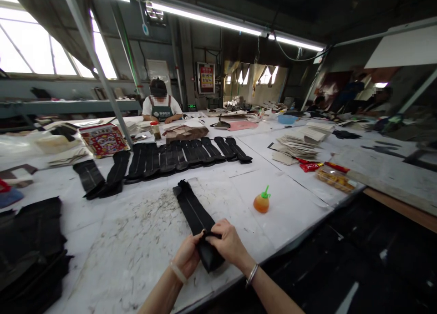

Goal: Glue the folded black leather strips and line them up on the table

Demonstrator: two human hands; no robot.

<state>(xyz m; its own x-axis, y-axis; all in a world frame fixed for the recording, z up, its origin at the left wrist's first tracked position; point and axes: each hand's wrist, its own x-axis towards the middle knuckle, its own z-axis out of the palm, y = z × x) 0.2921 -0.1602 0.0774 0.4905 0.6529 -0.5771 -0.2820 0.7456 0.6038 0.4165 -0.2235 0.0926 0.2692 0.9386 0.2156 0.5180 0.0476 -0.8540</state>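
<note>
A long black strip-shaped piece (193, 207), of leather or fabric, lies on the white table with a thin line along its middle. Its near end is folded over and looks smooth and shiny. My left hand (189, 255), with a pale bangle on the wrist, pinches the left edge at the fold. From the right, my right hand (229, 241), wearing a silver bracelet, grips the same fold with fingers bent. The fingertips of both hands nearly meet there. An orange squeeze bottle (261, 202) with a green nozzle stands to the right of the strip.
A row of similar black pieces (170, 158) lies beyond my hands. At left is a black stack (32, 255). Stacked pale sheets (297, 145) and a snack box (336, 179) sit at right. A person (160, 103) in an apron works across the table (129, 232).
</note>
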